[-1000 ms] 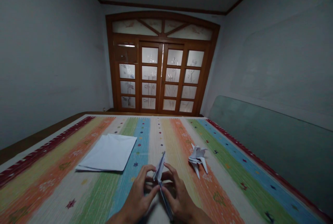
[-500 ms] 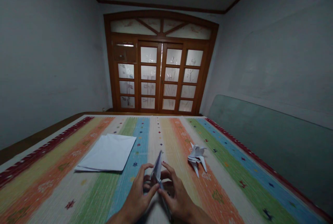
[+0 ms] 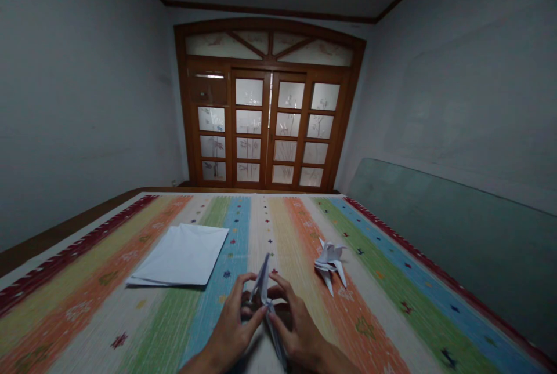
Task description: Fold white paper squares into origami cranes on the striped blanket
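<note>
Between my two hands, low in the middle of the head view, stands a narrow piece of folded white paper with its pointed tip up. My left hand pinches it from the left, thumb near the lower fold. From the other side my right hand grips it, thumb low and fingers behind. A long flap of the paper runs down toward me beside the right thumb. The fingers partly hide its lower folds. Off to the right lie folded white paper figures with pointed ends, bunched together.
A stack of white paper sheets lies to the left on the striped tablecloth. Behind the table stand wooden doors with glass panes. A pale green panel leans along the right wall.
The folded paper has tilted slightly, and its lower flap shows more beside my right thumb. Both hands keep their hold, with only small shifts of the thumbs.
</note>
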Demonstrator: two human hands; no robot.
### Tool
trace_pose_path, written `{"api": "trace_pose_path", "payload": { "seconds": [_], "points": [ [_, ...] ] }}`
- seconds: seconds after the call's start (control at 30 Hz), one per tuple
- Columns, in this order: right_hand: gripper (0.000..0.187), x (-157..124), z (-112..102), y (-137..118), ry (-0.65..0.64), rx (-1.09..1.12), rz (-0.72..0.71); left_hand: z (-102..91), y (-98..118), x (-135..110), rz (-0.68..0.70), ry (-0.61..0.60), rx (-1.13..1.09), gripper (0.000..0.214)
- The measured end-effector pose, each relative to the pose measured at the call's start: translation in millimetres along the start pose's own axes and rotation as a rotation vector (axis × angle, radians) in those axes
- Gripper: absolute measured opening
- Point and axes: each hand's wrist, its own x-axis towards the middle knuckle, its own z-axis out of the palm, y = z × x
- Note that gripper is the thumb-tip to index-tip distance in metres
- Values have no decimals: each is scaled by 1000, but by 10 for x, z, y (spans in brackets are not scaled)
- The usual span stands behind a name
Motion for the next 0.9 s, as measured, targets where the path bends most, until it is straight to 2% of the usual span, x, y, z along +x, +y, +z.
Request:
{"api": "trace_pose_path", "payload": {
  "seconds": [0.13,0.3,0.6,0.77,0.9],
  "points": [
    [59,-2,-11,-9,-21,7,-9,1,-12,-5,2,-17,-18,56],
    [54,8,19,-14,18,-25,-8,-1,-4,-23,8,-4,-31,53],
    [70,-13,74,88,44,-247,-83,19,-26,-13,38,15,-24,52],
    [65,-33,109,143,73,-315,-94,53,10,0,-20,33,-59,46],
    [59,-10,136,96,80,-368,-96,77,-42,12,-41,30,-64,51]
  ]
}}
